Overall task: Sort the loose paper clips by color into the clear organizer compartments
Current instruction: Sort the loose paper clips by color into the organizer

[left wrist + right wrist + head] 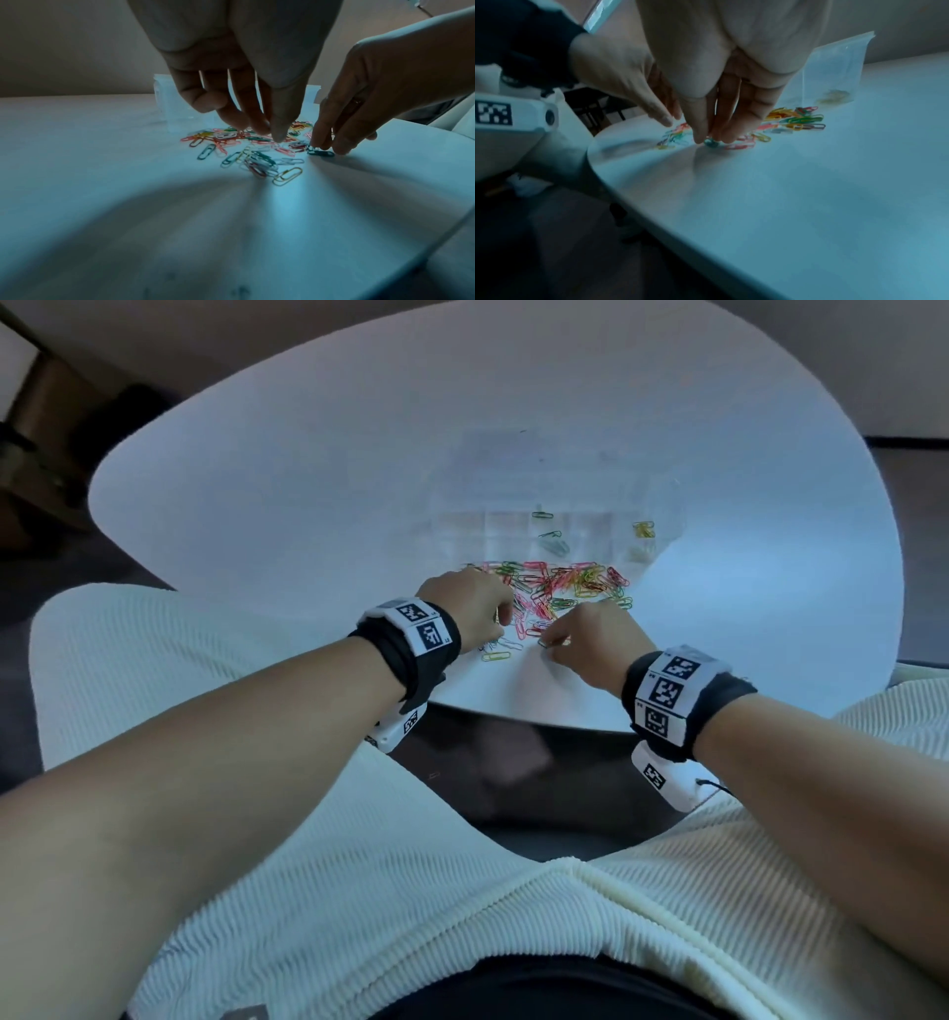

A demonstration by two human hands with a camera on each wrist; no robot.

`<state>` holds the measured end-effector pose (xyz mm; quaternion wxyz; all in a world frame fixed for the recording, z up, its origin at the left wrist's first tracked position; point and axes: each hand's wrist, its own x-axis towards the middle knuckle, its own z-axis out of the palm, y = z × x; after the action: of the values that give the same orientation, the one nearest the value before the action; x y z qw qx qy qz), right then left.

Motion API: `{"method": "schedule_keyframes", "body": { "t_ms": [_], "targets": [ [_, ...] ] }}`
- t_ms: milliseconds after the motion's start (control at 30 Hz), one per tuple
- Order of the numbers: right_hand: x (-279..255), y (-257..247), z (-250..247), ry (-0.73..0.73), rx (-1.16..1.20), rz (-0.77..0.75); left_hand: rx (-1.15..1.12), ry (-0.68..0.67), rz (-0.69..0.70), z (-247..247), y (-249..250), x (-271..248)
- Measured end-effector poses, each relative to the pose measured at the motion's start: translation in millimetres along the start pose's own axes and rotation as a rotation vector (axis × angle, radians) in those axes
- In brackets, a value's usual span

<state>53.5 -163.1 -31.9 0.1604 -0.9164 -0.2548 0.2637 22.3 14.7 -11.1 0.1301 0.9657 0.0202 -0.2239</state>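
A pile of loose coloured paper clips (pixel 562 588) lies on the white table (pixel 308 505), just in front of the clear organizer (pixel 513 526). One compartment holds green clips (pixel 552 541), and another, at the right, holds yellow clips (pixel 643 529). My right hand (pixel 547 643) pinches a teal paper clip (pixel 321 153) against the tabletop at the near edge of the pile; the right wrist view shows that clip (pixel 711 142) under my fingertips. My left hand (pixel 272 136) reaches down over the pile's left part with straight fingers and holds nothing that I can see.
The table's rounded near edge (pixel 595 162) runs close under both wrists, with dark floor below. A few stray clips (pixel 286 176) lie nearer to me than the pile. My lap in ribbed cream cloth (pixel 462 916) fills the foreground.
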Motion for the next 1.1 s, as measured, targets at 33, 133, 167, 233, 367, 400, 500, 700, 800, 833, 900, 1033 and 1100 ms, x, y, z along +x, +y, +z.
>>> {"method": "schedule_keyframes", "body": {
  "t_ms": [33,133,167,233,367,400,500,700,800,833,900,1033,1100],
  "targets": [
    [0.1,0.4,3.8,-0.005,-0.024,0.002,0.006,0.001,0.009,2.4,0.1,1.0],
    [1.1,0.7,9.9,-0.003,-0.062,0.017,0.013,0.018,0.001,7.6,-1.7,3.9],
    [1.1,0.7,10.1,0.003,-0.073,0.019,0.013,0.020,-0.005,9.4,-2.7,4.8],
    [1.4,1.6,10.4,0.015,-0.105,0.022,0.013,0.008,-0.015,13.4,-4.0,5.6],
    [-1.9,1.9,12.3,0.042,-0.164,0.014,-0.015,0.011,-0.023,18.2,-4.3,5.9],
    [-2.3,2.4,13.2,0.046,-0.165,0.009,-0.025,0.014,-0.019,18.6,-4.2,6.5],
    [-1.4,4.5,15.5,0.042,-0.112,0.011,-0.066,0.020,-0.001,18.9,-4.5,8.0],
    [-1.7,6.7,17.3,0.006,-0.027,0.012,-0.105,0.068,0.038,20.5,-3.6,6.9],
    [-2.5,4.6,4.8,0.041,0.122,0.053,-0.132,0.092,0.053,17.0,-3.5,7.6],
    [-0.6,6.2,-2.1,0.067,0.211,0.098,-0.159,0.121,0.052,13.8,-3.0,7.7],
    [3.7,14.3,-16.0,0.108,0.527,0.236,-0.276,0.194,0.011,5.3,-1.7,8.1],
    [9.1,26.3,-27.8,0.223,1.179,0.398,-0.695,0.249,-0.141,-7.1,0.4,7.9],
    [7.4,26.5,-28.9,0.194,1.280,0.400,-0.863,0.240,-0.185,-10.1,-0.9,6.3]
  ]
}}
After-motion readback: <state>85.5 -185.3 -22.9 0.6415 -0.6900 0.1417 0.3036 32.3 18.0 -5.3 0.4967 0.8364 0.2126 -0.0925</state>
